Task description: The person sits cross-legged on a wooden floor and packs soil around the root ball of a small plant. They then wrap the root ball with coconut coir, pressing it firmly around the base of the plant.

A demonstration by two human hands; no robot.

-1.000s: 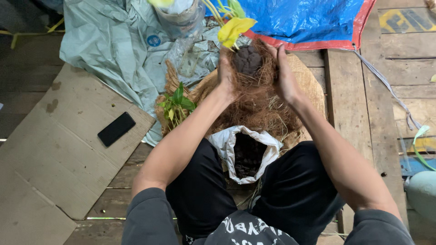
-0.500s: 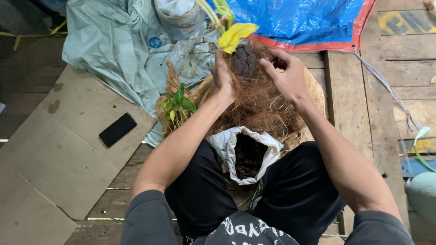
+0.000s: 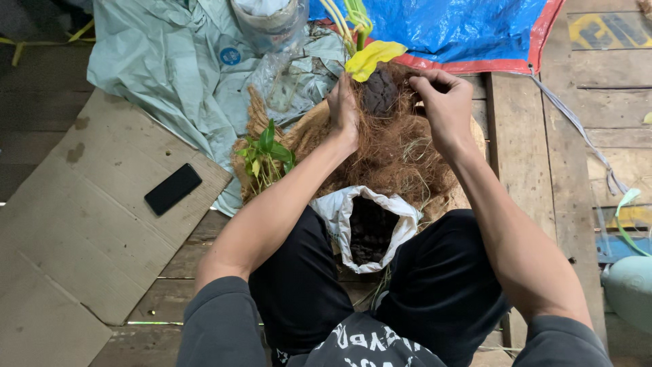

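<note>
Seated over a heap of brown coconut fibre (image 3: 394,153), the left hand (image 3: 344,109) cups a dark soil ball (image 3: 379,92) to steady it while the right hand (image 3: 443,102) pinches fibre strands beside it.

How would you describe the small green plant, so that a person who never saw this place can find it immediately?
Start at the pale green plastic sheet spread over the wooden floor. At its lower edge, beside the heap of brown coconut fibre and just outside the left hand, stands the small green plant. It alone has fresh green leaves; the plant being held has a yellow leaf.
</note>
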